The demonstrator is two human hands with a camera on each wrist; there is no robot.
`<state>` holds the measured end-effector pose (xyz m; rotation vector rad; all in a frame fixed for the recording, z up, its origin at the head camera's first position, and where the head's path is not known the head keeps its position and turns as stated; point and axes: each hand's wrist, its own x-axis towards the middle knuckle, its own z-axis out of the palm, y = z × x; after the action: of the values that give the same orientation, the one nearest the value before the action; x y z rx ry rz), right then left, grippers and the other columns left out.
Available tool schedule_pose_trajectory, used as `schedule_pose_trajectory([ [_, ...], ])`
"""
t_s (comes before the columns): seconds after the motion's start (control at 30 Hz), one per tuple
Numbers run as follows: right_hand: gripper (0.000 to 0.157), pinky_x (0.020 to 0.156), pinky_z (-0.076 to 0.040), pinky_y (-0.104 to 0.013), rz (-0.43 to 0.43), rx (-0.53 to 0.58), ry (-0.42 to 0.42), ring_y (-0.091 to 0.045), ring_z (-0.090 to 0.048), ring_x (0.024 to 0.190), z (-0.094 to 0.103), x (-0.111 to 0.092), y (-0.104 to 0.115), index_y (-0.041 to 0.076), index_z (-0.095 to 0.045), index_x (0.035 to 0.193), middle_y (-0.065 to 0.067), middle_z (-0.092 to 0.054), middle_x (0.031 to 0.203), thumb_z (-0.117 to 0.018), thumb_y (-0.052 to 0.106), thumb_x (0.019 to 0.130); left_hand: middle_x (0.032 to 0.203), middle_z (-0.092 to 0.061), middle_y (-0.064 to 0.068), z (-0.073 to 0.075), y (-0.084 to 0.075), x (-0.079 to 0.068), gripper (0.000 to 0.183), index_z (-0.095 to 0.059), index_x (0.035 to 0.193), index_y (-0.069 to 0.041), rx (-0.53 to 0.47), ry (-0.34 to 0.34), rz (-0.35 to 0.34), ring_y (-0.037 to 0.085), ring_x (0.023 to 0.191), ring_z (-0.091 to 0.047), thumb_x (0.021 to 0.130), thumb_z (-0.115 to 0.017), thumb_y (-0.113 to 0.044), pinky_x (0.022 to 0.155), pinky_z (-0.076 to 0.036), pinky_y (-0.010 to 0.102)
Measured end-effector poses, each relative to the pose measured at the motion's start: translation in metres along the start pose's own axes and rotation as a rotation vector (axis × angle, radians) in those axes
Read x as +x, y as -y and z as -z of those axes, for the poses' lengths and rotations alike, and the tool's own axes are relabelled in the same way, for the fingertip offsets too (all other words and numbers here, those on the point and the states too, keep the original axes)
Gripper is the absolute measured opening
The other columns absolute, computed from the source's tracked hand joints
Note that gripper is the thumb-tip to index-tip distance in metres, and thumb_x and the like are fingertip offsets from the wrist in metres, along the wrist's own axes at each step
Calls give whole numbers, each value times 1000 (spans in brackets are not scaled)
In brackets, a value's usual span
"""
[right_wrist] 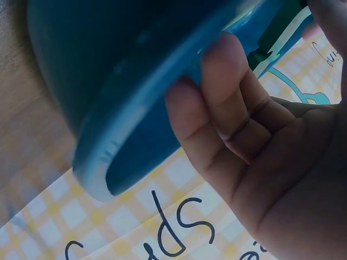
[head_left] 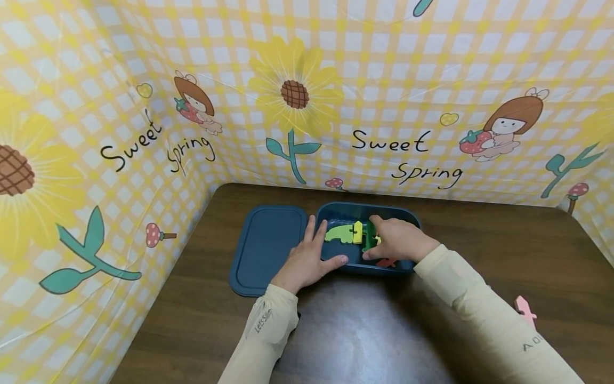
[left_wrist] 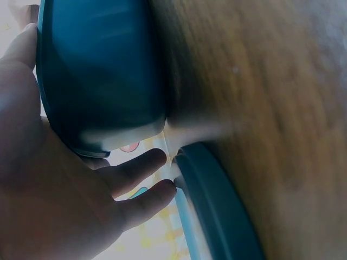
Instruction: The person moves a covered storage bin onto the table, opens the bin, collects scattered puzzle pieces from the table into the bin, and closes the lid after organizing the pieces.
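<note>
A dark blue box (head_left: 331,210) stands without its lid on the brown table. Inside it lie a light green flat piece (head_left: 339,233), a yellow piece (head_left: 357,232) and a red piece (head_left: 386,263). My right hand (head_left: 400,240) reaches over the box's right half and pinches a dark green flat piece (head_left: 368,237) between thumb and fingers; that piece also shows in the right wrist view (right_wrist: 276,32). At the box's left end, my left hand (head_left: 304,261) rests with fingers spread, its thumb along the front rim.
The dark blue lid (head_left: 268,250) lies flat left of the box, close to my left fingers. A pink piece (head_left: 525,309) is on the table (head_left: 201,320) at the right, partly behind my right sleeve (head_left: 499,314). A yellow checked cloth (head_left: 384,96) hangs around the table's back and sides.
</note>
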<state>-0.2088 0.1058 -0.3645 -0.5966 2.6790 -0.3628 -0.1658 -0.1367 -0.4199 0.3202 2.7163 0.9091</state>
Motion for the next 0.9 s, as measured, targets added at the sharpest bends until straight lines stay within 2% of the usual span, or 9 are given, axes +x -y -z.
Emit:
schedule_pose_trajectory([
  [0.33, 96, 95, -50, -49, 9, 19, 1, -25, -61, 96, -2, 1, 1, -6, -37, 152, -21, -64, 124, -80, 49, 85, 169, 14, 2, 1, 0, -1, 103, -7, 165, -24, -7, 6, 9, 54, 138, -34, 90, -61, -70, 107, -29, 68],
  [0.47, 101, 96, -50, -49, 22, 54, 5, -23, -63, 96, -2, 1, 1, -6, -31, 154, -22, -65, 125, -79, 51, 86, 168, 16, -1, 1, 0, -1, 103, -7, 165, -24, -6, 8, 9, 53, 139, -33, 89, -60, -71, 108, -28, 68],
  [0.6, 104, 92, -52, -48, 29, 107, -3, -16, -65, 85, 0, -3, -3, -5, -23, 157, -12, -71, 105, -79, 48, 87, 167, 17, -1, 1, 0, -1, 104, -7, 165, -24, -4, 9, 4, 52, 139, -34, 89, -59, -71, 108, -27, 68],
  [0.73, 94, 76, -54, -41, 48, 162, -37, -12, -60, 68, 4, -14, -11, -5, -22, 158, 0, -65, 77, -75, 39, 93, 168, 17, -1, 1, 0, -1, 103, -6, 165, -25, -5, 9, 1, 52, 139, -34, 89, -59, -71, 109, -27, 68],
  [0.9, 78, 55, -43, -35, 68, 229, -117, -16, -50, 57, 9, -35, -28, -4, -31, 154, -1, -56, 70, -71, 31, 97, 168, 17, -2, 0, 1, -1, 103, -7, 165, -24, -17, 5, 0, 51, 140, -33, 89, -60, -70, 110, -25, 67],
])
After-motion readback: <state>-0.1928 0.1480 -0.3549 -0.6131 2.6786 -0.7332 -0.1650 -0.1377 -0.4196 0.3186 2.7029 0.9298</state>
